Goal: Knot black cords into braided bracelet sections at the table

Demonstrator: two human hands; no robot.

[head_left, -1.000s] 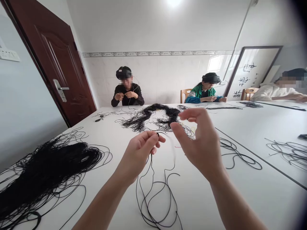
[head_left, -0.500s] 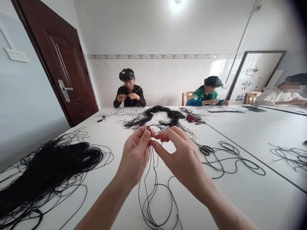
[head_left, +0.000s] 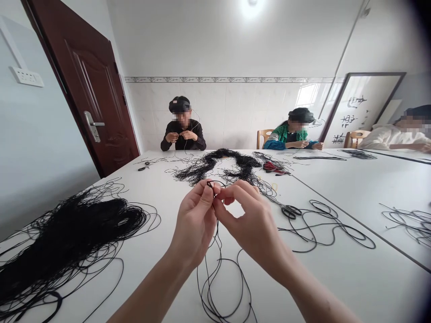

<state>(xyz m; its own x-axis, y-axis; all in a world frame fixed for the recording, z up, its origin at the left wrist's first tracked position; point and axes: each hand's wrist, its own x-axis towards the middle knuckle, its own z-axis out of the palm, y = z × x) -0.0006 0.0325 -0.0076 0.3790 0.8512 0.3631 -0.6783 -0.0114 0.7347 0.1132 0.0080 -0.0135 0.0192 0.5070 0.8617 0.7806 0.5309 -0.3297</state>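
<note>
Thin black cord point(head_left: 218, 231) runs between my hands, with a small loop at the fingertips and long strands trailing down into loose coils on the white table point(head_left: 161, 287). My left hand point(head_left: 193, 217) pinches the looped part between thumb and index finger. Close against it, my right hand point(head_left: 249, 220) has its thumb and index fingertip pressed together on the cord just below the loop. The exact crossing of the strands is partly hidden by the fingers.
A big heap of black cord point(head_left: 74, 242) lies at left, another bundle point(head_left: 247, 166) ahead. Black-handled scissors point(head_left: 291, 211) and loose cord point(head_left: 336, 242) lie at right; red-handled tool point(head_left: 272, 167) and small scissors point(head_left: 144, 167) farther off. Three people sit across the table.
My right thumb and index finger have closed together on the cord, where they were apart before. The hanging strands have drawn closer together below my hands. The view has shifted slightly.
</note>
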